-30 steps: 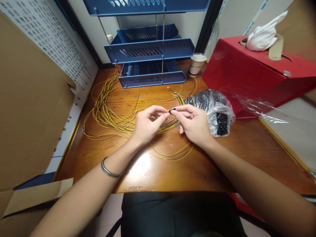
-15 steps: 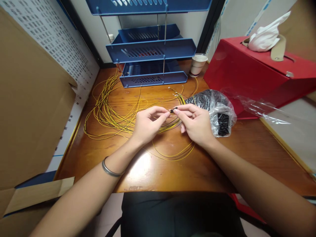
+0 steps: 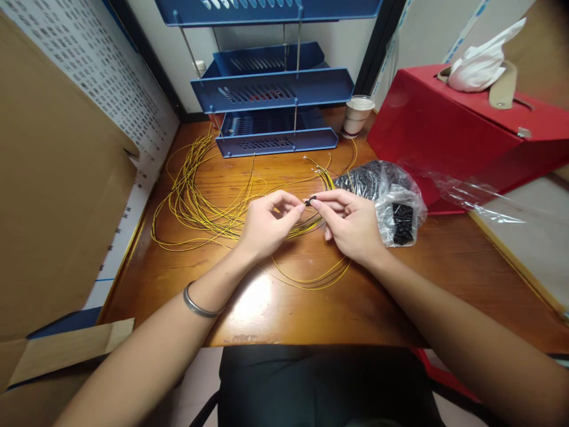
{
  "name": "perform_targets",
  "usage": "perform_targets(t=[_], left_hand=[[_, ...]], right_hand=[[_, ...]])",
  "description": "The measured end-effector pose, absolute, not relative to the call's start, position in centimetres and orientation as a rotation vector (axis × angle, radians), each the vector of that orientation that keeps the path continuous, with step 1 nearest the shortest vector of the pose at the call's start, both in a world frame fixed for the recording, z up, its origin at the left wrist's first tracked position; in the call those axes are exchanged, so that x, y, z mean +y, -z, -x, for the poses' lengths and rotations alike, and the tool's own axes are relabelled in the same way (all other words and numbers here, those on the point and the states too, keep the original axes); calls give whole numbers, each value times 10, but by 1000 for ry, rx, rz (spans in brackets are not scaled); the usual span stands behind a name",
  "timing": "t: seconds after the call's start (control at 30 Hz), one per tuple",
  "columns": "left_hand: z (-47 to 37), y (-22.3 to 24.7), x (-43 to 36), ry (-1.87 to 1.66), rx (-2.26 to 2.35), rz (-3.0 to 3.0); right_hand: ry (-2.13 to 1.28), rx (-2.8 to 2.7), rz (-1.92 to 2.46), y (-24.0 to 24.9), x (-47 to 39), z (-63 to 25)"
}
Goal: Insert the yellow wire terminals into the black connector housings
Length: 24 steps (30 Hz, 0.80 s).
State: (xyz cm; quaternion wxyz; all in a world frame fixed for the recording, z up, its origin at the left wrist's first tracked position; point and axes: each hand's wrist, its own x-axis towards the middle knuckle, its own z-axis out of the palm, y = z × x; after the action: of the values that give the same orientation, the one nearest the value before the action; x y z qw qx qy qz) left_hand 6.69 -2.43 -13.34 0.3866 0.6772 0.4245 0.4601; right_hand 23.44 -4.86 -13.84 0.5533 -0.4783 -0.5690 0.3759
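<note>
Between my two hands is a small black piece [image 3: 310, 201] that looks like a plastic connector; its exact shape is too small to make out. My left hand [image 3: 267, 224] pinches its left end between thumb and forefinger, and a thin wire at that point cannot be told apart. My right hand [image 3: 354, 225] grips the other end with thumb and fingertips. Below and behind the hands lie long yellow and black wires [image 3: 186, 198] in loose coils. Their bundled ends [image 3: 320, 169], tipped with small pale metal bits, point up beyond my right hand.
A clear plastic bag [image 3: 383, 178] of black pieces lies right of my right hand. Behind stand blue tiered trays [image 3: 272, 95], a paper cup [image 3: 357, 117] and a red tissue box [image 3: 444, 130]. Cardboard [image 3: 57, 178] rises at the left of the wooden table [image 3: 311, 320].
My hands stay in nearly the same place. The black piece has turned slightly between the fingertips, and more of it shows beside my right thumb.
</note>
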Motion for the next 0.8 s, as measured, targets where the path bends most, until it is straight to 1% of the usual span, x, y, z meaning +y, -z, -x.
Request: perform_targets(t=[0.27,0.47,0.8], left_hand=[[-67,132,-24,-1159,1047,-1675],[-69,134,-23,-1173,1027,-1595],[-66,133,-23,-1066,1034,-1662]], right_hand=[[-867,-1452,1131,141,-47,-239],[-896,-1348,1141,138,-47,-236],[-920,-1237,1167,135,-45,-236]])
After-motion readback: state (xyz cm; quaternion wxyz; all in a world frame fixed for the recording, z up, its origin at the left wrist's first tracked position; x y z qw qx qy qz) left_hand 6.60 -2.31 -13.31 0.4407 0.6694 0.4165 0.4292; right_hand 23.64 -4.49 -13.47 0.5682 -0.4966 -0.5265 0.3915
